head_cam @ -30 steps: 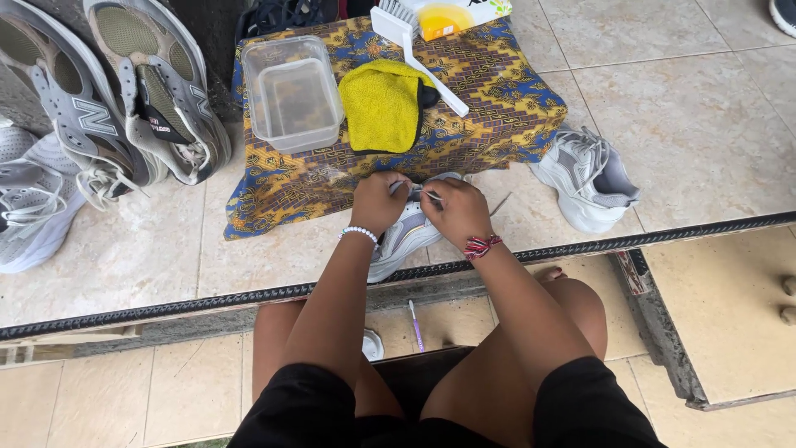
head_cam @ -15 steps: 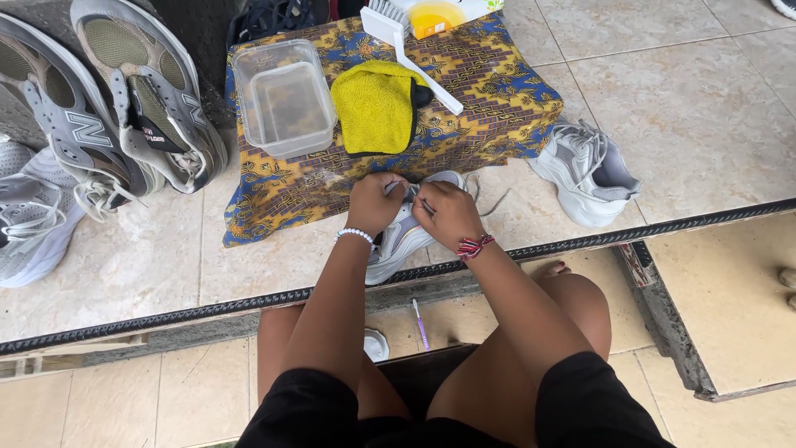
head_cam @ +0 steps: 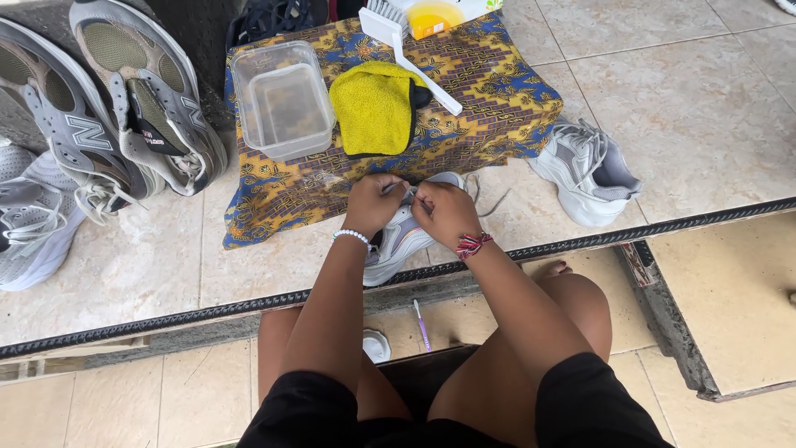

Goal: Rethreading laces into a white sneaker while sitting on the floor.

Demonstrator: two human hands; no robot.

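Now both hands [head_cam: 410, 206] pinch sneaker [head_cam: 398, 241] laces, w/ tub [head_cam: 282, 104] & cloth [head_cam: 375, 106] beyond.

A single head-worn camera looks steeply down from above the seated person, close to their own body. Bare thighs and black shorts fill the frame from 5 to 7 o'clock, and both forearms run up toward the centre. The view faces forward across a tiled floor; a patterned cloth [head_cam: 497, 91] lies toward 12 o'clock, a pair of grey sneakers [head_cam: 108, 116] toward 10 o'clock. There is only this one view, so nothing is shared with another.
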